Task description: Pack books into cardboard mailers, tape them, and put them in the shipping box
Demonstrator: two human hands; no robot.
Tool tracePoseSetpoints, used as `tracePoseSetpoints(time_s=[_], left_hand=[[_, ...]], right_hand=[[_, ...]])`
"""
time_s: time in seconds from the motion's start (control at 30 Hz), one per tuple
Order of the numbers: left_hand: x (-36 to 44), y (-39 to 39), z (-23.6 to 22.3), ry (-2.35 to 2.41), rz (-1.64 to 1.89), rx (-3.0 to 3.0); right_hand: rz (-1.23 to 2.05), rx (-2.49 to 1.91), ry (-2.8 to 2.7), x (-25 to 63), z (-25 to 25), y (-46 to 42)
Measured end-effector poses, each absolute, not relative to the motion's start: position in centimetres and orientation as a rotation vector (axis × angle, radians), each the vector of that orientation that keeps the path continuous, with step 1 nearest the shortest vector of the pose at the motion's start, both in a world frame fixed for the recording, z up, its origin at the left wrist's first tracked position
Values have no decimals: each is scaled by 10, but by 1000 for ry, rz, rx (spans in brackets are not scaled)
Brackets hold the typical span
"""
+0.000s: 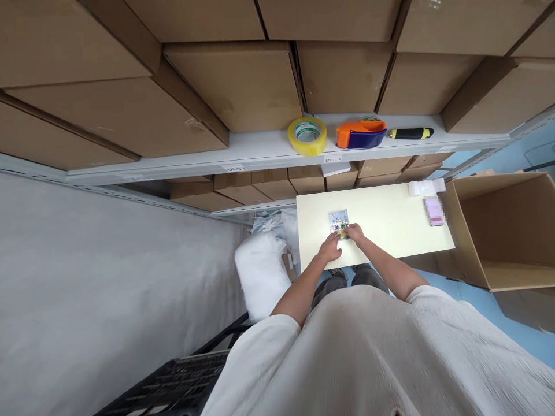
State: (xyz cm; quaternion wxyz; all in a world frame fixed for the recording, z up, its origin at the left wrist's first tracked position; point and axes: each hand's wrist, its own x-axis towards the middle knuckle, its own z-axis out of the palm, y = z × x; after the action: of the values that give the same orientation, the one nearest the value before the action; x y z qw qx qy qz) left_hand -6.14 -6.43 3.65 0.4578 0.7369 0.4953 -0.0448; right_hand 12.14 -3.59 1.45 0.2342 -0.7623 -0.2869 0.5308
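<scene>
A small flat packet (338,218) with a colourful cartoon print lies on the pale yellow table (385,219), near its left end. My left hand (330,248) rests at the packet's lower left edge, fingers stretched forward and thumb apart. At the lower right edge, the bent fingers of my right hand (355,232) close on the packet. Both hands hide part of its lower end.
Cardboard boxes (234,86) fill the shelf (260,144) above, where a tape roll (307,137), an orange-and-blue tape dispenser (361,134) and a black-yellow handled tool (410,133) lie. A large open carton (468,231) stands right; white wrapping (262,271) is left.
</scene>
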Motion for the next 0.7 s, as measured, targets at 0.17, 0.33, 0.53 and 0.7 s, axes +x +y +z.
tracePoseSetpoints(time_s=[0.17, 0.33, 0.53, 0.7], left_hand=[[-62, -64, 35, 1220, -91, 1807], [-62, -64, 37, 1201, -67, 1820], [-62, -62, 40, 1211, -45, 1776], [-64, -63, 43, 1202, -2, 1773]], right_hand=[[1447, -2148, -672, 122, 17, -34], [1457, -2132, -634, 120, 22, -33], [1496, -2098, -625, 119, 31, -29], [1567, -2044, -612, 114, 40, -32]])
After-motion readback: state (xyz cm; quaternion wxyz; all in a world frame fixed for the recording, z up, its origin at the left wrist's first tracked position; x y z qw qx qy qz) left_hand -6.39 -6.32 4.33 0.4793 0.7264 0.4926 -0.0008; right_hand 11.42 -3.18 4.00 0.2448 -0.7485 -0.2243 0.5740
